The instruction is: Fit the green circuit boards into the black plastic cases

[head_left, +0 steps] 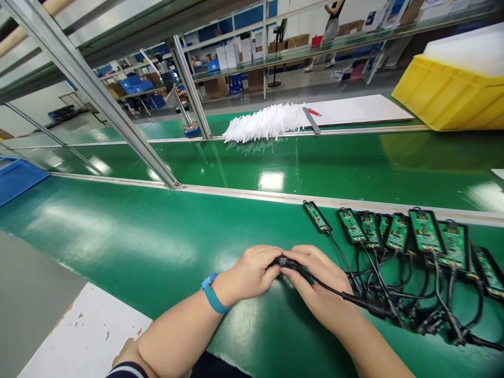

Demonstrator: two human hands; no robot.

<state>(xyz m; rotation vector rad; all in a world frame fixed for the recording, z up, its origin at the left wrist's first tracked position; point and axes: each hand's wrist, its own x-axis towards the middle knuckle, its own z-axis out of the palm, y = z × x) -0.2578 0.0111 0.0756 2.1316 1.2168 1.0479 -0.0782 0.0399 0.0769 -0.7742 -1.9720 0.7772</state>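
Note:
Both hands meet at the middle of the green bench [129, 226]. My left hand [252, 270], with a blue band on its wrist, pinches one end of a black cable connector [284, 261]. Thumb and fingers of my right hand [321, 278] close on the connector's other side. From there a black cable [325, 285] runs over my right hand toward a tangle of cables. Several green circuit boards in black cases [427, 231] lie at the right with cables attached. One cased board [317, 217] lies a little apart, at their left.
Beyond the bench's metal edge runs a green belt [236, 168]. Past it lie white strips [268, 122], a white board [366, 110] and a yellow bin [452, 94]. A metal post [102, 100] slants at the left, near a blue tray [21, 181]. A person [333, 26] stands far back.

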